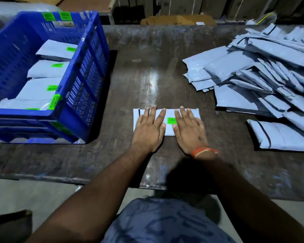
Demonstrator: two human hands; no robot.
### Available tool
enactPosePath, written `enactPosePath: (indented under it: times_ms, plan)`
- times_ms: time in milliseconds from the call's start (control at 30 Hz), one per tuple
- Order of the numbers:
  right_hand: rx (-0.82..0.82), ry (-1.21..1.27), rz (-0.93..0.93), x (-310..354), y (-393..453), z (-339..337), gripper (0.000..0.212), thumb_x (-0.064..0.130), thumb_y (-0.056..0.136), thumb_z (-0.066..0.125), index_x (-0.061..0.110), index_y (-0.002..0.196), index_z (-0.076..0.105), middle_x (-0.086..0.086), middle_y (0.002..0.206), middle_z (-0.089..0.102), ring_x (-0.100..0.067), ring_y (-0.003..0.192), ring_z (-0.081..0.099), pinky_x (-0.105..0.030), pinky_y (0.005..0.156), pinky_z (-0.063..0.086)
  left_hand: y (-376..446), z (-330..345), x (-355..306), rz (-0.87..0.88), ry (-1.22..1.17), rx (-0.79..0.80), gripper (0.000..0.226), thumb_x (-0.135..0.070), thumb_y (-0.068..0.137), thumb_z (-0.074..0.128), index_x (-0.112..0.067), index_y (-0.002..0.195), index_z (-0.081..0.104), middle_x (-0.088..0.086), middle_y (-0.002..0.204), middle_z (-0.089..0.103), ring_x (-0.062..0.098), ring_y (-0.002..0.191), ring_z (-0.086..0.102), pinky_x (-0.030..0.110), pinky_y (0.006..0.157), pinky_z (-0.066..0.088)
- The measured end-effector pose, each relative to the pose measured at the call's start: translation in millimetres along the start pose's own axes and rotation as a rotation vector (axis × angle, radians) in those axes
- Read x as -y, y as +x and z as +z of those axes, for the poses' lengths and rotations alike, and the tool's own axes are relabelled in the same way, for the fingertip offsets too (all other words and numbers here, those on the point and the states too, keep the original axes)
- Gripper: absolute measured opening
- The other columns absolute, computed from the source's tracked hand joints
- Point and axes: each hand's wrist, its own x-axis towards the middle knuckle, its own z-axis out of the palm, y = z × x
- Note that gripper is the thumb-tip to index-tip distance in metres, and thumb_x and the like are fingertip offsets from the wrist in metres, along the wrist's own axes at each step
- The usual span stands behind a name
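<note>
Crosswise, flat packet (169, 114), long axis left-right, hands (148, 130) (189, 132) atop

You have a single view, worn on your head, facing forward and steeply down past your own chest and forearms onto the tabletop (156, 71). It sits close: your left hand (148, 130) and right hand (189, 132) lie near the middle of the picture. The wide lens bends the edges and takes in the blue crate (88, 67) at your left, the heap of grey mailers (261, 76) at your right, and a cardboard box (174, 21) beyond the far edge.
</note>
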Motion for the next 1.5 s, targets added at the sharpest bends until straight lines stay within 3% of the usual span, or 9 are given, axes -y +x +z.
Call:
enactPosePath:
  times_ms: [433, 567, 700, 867, 1000, 1133, 1333, 1433, 1500]
  plan:
    - [0.071, 0.002, 0.195, -37, -5, -17, 0.062, 0.047, 0.102, 0.027, 0.025, 0.159, 0.013, -0.005, 0.166, 0.014, -0.027, 0.152, 0.013, -0.048, 0.117, 0.023, -2, -9, 30, -0.130, 0.049, 0.082, 0.058, -0.048, 0.105, 0.021, -0.029, 0.160, 0.016, 0.005, 0.169, 0.003, 0.029, 0.155, 0.001, 0.055, 0.123, 0.009]
    - [-0.022, 0.140, 0.351, -27, 6, -24, 0.073, 0.051, 0.086, 0.040, 0.012, 0.148, 0.038, -0.021, 0.140, 0.045, -0.040, 0.127, 0.041, -0.042, 0.104, 0.036, -12, -21, 27, -0.382, -0.039, -0.052, 0.065, -0.048, 0.097, 0.046, -0.019, 0.154, 0.033, 0.017, 0.158, 0.028, 0.036, 0.144, 0.027, 0.052, 0.115, 0.028]
    - [0.035, 0.239, 0.414, -15, 12, -34, 0.066, 0.042, 0.085, 0.069, 0.022, 0.143, 0.044, -0.022, 0.130, 0.046, -0.042, 0.118, 0.046, -0.036, 0.101, 0.036, -12, -37, 15, -0.511, -0.232, -0.116, 0.058, -0.034, 0.087, 0.068, -0.025, 0.141, 0.049, 0.012, 0.132, 0.041, 0.034, 0.120, 0.042, 0.042, 0.100, 0.040]
    - [-0.048, 0.667, 0.425, -26, 17, -35, 0.049, 0.020, 0.067, 0.088, 0.023, 0.110, 0.065, -0.015, 0.106, 0.065, -0.030, 0.100, 0.060, -0.031, 0.088, 0.048, 0, -40, 20, -0.642, -0.593, -0.114, 0.040, -0.001, 0.079, 0.063, -0.033, 0.103, 0.063, 0.004, 0.121, 0.040, 0.015, 0.084, 0.058, 0.022, 0.085, 0.048]
    - [0.047, 1.301, 0.487, -22, 12, -46, 0.036, -0.013, 0.075, 0.074, 0.012, 0.100, 0.066, -0.021, 0.085, 0.066, -0.028, 0.072, 0.061, -0.031, 0.064, 0.049, 6, -46, 33, -0.707, -0.788, -0.181, 0.038, 0.007, 0.075, 0.054, -0.030, 0.075, 0.063, 0.000, 0.094, 0.067, 0.018, 0.072, 0.066, 0.029, 0.073, 0.059]
    - [0.020, 1.412, 0.424, -21, 14, -51, 0.026, -0.007, 0.078, 0.072, 0.014, 0.094, 0.072, -0.017, 0.093, 0.059, -0.027, 0.083, 0.052, -0.032, 0.072, 0.043, 13, -68, 44, -0.695, -1.103, -0.114, 0.034, 0.016, 0.088, 0.054, -0.014, 0.082, 0.068, 0.006, 0.088, 0.060, 0.014, 0.069, 0.055, 0.013, 0.050, 0.044]
    - [-0.001, 1.462, 0.272, -25, 33, -85, 0.023, 0.000, 0.087, 0.069, 0.006, 0.109, 0.074, -0.014, 0.091, 0.064, -0.024, 0.080, 0.054, -0.030, 0.078, 0.043, 18, -123, 56, -0.562, -1.169, -0.069, 0.022, 0.003, 0.094, 0.063, -0.014, 0.092, 0.077, 0.008, 0.096, 0.069, 0.020, 0.079, 0.060, 0.027, 0.068, 0.048]
    - [-0.049, 1.442, 0.205, -10, 49, -113, 0.022, -0.001, 0.088, 0.068, -0.002, 0.110, 0.072, -0.009, 0.083, 0.067, -0.009, 0.064, 0.058, -0.014, 0.056, 0.045, 22, -160, 64, -0.528, -1.169, -0.148, 0.020, -0.001, 0.095, 0.065, -0.017, 0.097, 0.077, 0.003, 0.090, 0.069, 0.014, 0.067, 0.058, 0.024, 0.052, 0.047]
    - [-0.051, 1.429, 0.162, 7, 61, -128, 0.018, 0.007, 0.085, 0.074, 0.006, 0.103, 0.076, -0.015, 0.087, 0.062, -0.021, 0.066, 0.050, -0.018, 0.054, 0.039, 23, -187, 74, -0.462, -1.177, -0.221, 0.020, 0.003, 0.093, 0.065, -0.014, 0.095, 0.076, 0.007, 0.079, 0.065, 0.013, 0.060, 0.054, 0.021, 0.054, 0.046]
